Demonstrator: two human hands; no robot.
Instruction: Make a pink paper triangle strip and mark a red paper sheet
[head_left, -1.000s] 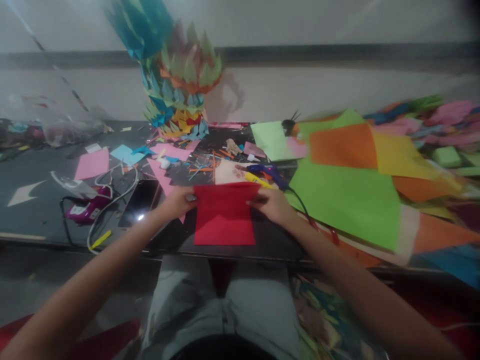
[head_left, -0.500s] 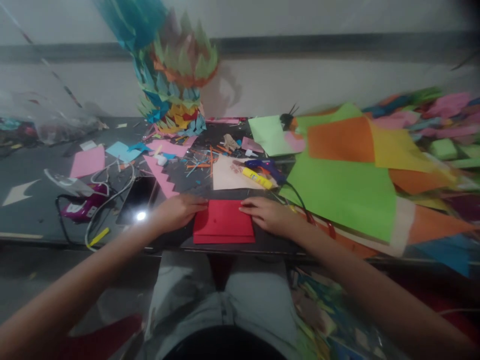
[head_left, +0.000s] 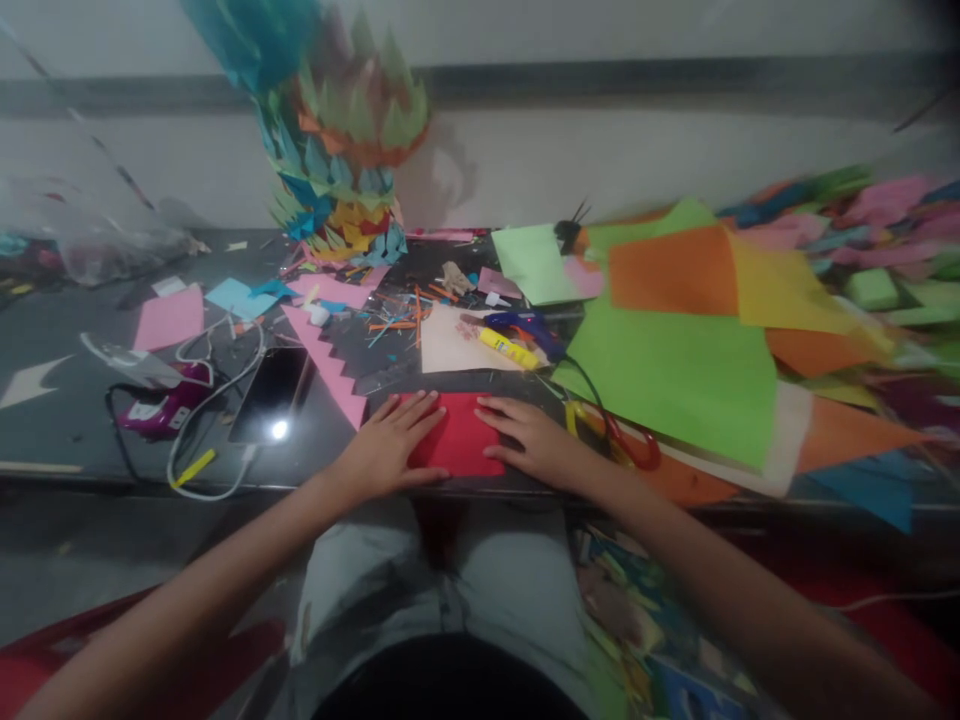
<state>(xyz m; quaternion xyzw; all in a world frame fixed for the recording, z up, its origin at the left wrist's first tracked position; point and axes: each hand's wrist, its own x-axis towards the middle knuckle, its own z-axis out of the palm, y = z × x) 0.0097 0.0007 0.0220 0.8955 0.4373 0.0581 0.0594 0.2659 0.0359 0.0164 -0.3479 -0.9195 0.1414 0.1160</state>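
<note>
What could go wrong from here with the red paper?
1. The red paper lies close to the front edge of the table, so a push toward the body might slide it over.
2. The left hand and right hand press from opposite sides; uneven pressure could skew it.
3. The black cord runs near the right hand and might snag.

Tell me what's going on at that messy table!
A person is pressing or resting both hands on a red paper near the front edge of the dark table. The left hand is spread over its left side, and the right hand has its fingers on the right side. Just beyond, a yellow tube lies on a pale sheet. A big green sheet is to the right, and a colorful, spiky paper model stands at the back.
</note>
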